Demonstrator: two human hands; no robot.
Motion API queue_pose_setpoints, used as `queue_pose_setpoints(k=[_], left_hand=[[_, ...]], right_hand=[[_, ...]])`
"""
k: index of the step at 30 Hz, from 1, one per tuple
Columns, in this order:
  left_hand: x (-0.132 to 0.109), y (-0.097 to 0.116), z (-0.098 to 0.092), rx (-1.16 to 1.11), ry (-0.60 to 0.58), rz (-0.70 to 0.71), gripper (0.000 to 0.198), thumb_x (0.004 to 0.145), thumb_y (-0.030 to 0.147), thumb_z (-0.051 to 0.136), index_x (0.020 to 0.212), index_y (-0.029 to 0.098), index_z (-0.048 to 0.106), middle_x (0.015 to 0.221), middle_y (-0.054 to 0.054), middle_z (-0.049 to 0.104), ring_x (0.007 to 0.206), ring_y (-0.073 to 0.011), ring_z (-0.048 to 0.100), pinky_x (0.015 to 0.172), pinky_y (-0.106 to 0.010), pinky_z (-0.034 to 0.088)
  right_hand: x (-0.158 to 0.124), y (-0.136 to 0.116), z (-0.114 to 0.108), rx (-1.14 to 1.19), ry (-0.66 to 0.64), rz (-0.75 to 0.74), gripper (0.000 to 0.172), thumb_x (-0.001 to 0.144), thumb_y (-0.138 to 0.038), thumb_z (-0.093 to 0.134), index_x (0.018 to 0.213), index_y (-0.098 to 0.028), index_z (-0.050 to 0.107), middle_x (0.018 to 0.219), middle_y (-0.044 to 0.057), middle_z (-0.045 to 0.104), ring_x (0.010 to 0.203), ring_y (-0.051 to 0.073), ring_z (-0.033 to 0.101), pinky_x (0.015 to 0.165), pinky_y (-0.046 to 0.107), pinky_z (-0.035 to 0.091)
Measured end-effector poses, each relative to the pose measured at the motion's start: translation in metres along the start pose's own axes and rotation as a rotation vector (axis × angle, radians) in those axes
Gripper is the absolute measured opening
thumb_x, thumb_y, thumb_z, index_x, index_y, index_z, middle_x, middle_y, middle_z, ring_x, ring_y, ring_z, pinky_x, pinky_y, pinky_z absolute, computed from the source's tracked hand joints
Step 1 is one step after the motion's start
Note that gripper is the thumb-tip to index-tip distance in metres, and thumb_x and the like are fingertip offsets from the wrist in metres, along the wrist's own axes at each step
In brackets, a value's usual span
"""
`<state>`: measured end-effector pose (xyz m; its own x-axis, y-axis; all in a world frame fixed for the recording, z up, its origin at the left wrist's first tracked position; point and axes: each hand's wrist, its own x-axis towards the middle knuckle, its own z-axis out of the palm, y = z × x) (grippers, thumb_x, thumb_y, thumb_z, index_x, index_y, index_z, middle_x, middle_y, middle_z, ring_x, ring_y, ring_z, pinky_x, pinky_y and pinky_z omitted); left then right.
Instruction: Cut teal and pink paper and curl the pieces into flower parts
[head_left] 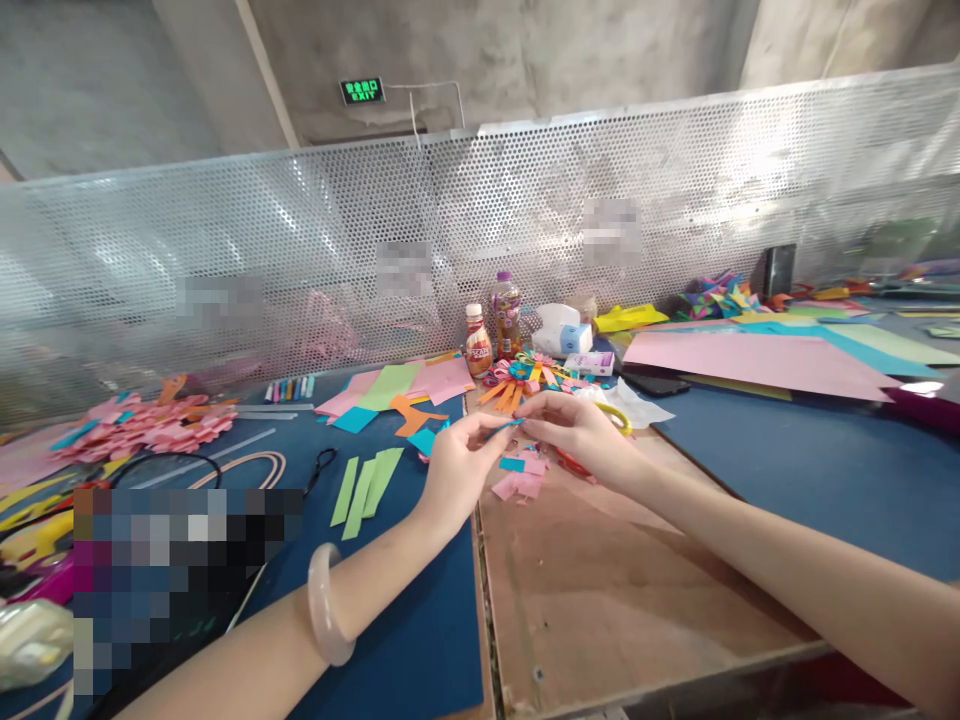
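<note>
Between both hands, over the wooden board, is a small blue paper piece (513,423). My left hand (459,462), with a pale bangle (324,605) on its wrist, pinches one end. The fingertips of my right hand (574,432) are closed at the other end. Pink paper scraps (519,484) lie just below the hands, with a bit of blue among them. Behind the right hand, yellow scissor handles (619,418) show partly. A pile of colourful paper strips (517,380) sits just beyond the fingers.
Green paper strips (366,490) lie on the left blue mat (420,610). Two bottles (506,315) and a tissue pack (562,335) stand behind. Large pink sheets (750,362) lie at right, pink paper pieces (142,425) at left. A perforated metal panel (480,220) closes the back.
</note>
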<state>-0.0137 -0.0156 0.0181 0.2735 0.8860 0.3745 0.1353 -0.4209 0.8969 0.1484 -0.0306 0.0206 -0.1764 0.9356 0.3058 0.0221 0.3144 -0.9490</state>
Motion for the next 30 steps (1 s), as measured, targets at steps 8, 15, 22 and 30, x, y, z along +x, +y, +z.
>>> queue_pose_setpoints(k=[8,15,22,30], left_hand=[[0.0,0.002,0.001,-0.121,0.008,-0.079,0.019,0.072,0.03,0.064,0.084,0.015,0.066,0.082,-0.006,0.07,0.076,-0.0181,0.066,0.071,-0.028,0.051],[-0.001,0.001,0.001,-0.138,0.009,-0.085,0.021,0.071,0.03,0.065,0.084,0.014,0.065,0.082,-0.006,0.071,0.075,-0.0178,0.066,0.071,-0.027,0.052],[-0.002,0.001,0.0,-0.11,-0.03,0.007,0.018,0.074,0.028,0.062,0.085,0.016,0.067,0.091,-0.006,0.07,0.082,-0.019,0.066,0.078,-0.032,0.052],[-0.002,0.0,0.0,-0.016,-0.029,0.039,0.016,0.075,0.027,0.061,0.083,0.016,0.067,0.088,-0.005,0.07,0.076,-0.0174,0.066,0.073,-0.03,0.053]], right_hand=[[-0.003,-0.006,0.001,-0.036,-0.036,0.01,0.015,0.076,-0.028,0.06,0.086,-0.017,0.058,0.041,-0.01,0.044,0.028,0.002,0.031,0.031,0.019,0.021],[-0.005,-0.008,0.001,-0.109,-0.022,-0.003,0.014,0.079,-0.03,0.056,0.083,-0.017,0.057,0.043,-0.01,0.043,0.029,0.002,0.029,0.032,0.019,0.022],[0.0,0.002,-0.006,-0.049,0.024,0.004,0.022,0.079,-0.038,0.054,0.071,-0.018,0.055,0.045,-0.006,0.046,0.038,0.007,0.039,0.038,0.02,0.029],[0.002,0.007,-0.009,-0.046,-0.029,0.055,0.025,0.077,-0.041,0.056,0.07,-0.017,0.057,0.048,-0.005,0.047,0.038,0.006,0.038,0.036,0.019,0.025]])
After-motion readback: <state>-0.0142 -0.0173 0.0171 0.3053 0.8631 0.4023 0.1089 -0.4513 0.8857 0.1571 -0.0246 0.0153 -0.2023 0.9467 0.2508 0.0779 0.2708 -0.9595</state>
